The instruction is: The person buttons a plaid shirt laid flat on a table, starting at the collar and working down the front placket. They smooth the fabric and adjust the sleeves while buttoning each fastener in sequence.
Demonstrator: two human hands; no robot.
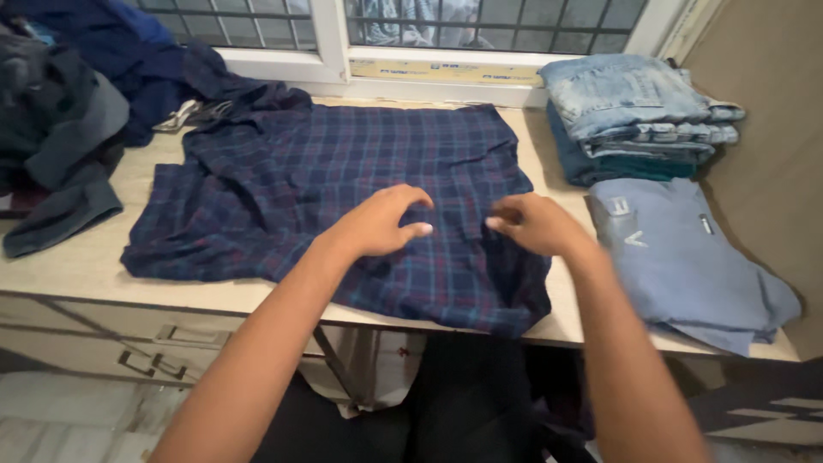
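From your head camera, looking down: a dark navy plaid shirt point(343, 197) lies spread flat across the middle of a pale wooden table point(86, 266), its lower hem hanging just over the near edge. Your left hand point(381, 223) hovers over the shirt's centre with the fingers curled and slightly apart, fingertips at or just above the cloth; whether it actually grips fabric cannot be told. Your right hand point(536, 225) sits just beside it on the shirt's right part, fingers drawn together as if pinching a fold of the plaid cloth.

To the right of the shirt lies a folded light blue garment point(686, 257). Behind that, a stack of folded jeans point(634, 111) rests against the window frame point(330, 51). At the table's left end sits a loose heap of dark clothes point(69, 111).
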